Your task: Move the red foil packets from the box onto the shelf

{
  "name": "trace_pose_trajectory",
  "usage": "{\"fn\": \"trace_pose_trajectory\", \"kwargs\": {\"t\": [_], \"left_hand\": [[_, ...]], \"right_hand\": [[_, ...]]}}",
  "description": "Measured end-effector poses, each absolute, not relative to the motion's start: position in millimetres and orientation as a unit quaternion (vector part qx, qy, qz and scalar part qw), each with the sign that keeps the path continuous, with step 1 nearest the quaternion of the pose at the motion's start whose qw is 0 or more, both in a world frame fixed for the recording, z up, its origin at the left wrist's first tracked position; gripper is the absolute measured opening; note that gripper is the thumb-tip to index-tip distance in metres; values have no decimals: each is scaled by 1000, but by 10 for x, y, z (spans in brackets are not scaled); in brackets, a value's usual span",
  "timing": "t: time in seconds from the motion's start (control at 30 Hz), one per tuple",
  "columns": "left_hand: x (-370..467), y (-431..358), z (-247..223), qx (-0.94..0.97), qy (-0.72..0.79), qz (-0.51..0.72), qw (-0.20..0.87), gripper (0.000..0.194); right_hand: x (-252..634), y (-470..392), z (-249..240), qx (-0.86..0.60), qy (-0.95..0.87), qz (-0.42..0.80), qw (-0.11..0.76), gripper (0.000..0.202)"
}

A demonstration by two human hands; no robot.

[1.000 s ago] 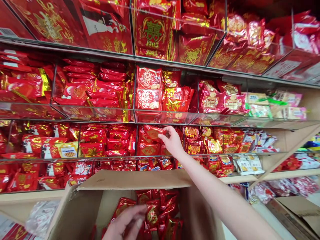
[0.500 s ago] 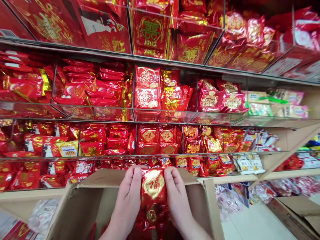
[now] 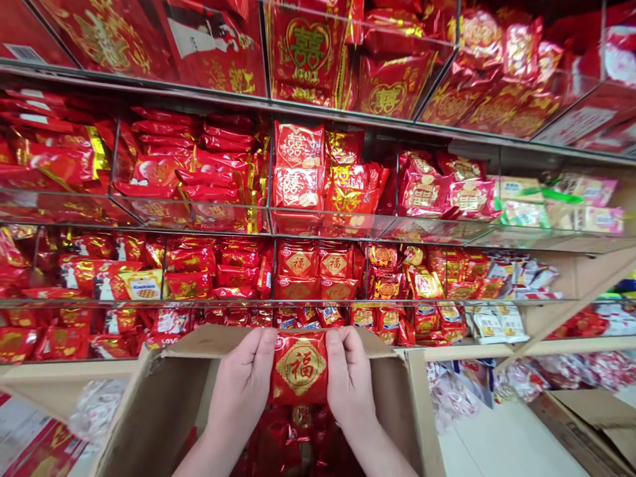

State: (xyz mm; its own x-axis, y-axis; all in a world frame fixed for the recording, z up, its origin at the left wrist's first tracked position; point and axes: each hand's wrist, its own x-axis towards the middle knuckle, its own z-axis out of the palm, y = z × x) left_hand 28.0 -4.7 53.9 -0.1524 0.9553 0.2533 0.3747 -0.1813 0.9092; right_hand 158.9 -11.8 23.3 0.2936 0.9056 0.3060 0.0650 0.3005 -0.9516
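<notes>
A red packet (image 3: 301, 368) with a gold emblem and a red character faces me above an open cardboard box (image 3: 149, 414). My left hand (image 3: 243, 381) pinches its left edge, thumb on the front. On the right edge, my right hand (image 3: 350, 381) grips it the same way. The fingers behind the packet are partly hidden. Below, inside the box, lie more red packets (image 3: 271, 440), partly covered by my hands and the held packet.
Shelves with clear dividers (image 3: 328, 228) hold many red and gold packets beyond the box. Clear plastic bags (image 3: 97, 407) lie at the lower left, others at the lower right. Another cardboard box (image 3: 583, 424) stands on the floor at right.
The held packet now shows more of its face, and its emblem looks flatter and less glossy. My left hand has shifted slightly left. The view has moved a little.
</notes>
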Motion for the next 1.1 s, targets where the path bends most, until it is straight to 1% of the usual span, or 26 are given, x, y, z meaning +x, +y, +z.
{"fn": "trace_pose_trajectory", "kwargs": {"t": [0.07,0.17,0.23,0.27,0.33,0.43,0.53,0.63,0.73,0.8,0.97,1.03,1.1], "left_hand": [[298,-37,532,539,556,541,328,36],[358,-37,557,406,487,591,499,28],[403,-43,586,315,441,583,606,21],[421,-46,597,282,431,574,637,20],[446,-51,604,240,426,566,664,20],[443,-59,576,214,421,564,678,27],[398,-72,543,210,423,575,668,28],[336,-85,546,209,438,585,650,25],[278,-94,547,219,445,581,645,27],[245,-110,510,250,436,588,634,28],[227,-244,261,330,484,552,593,29],[249,-319,150,367,502,520,585,34],[271,-385,65,409,505,481,589,40]], "right_hand": [[1576,-117,231,-492,-482,342,639,31],[1540,-120,231,-472,-439,394,655,33],[1507,-117,233,-451,-397,440,668,32],[1490,-113,235,-441,-375,462,671,31],[1460,-102,235,-426,-341,500,672,31],[1451,-102,234,-421,-321,531,661,30],[1507,-157,265,-407,-367,540,639,28],[1623,-225,357,-356,-442,595,569,26],[1803,-168,490,-374,-483,613,502,27],[1961,-4,580,-414,-499,574,499,28],[2299,690,735,-503,-531,397,554,34],[2326,951,752,-514,-559,344,553,32],[2288,1162,749,-512,-585,318,543,27]]}}
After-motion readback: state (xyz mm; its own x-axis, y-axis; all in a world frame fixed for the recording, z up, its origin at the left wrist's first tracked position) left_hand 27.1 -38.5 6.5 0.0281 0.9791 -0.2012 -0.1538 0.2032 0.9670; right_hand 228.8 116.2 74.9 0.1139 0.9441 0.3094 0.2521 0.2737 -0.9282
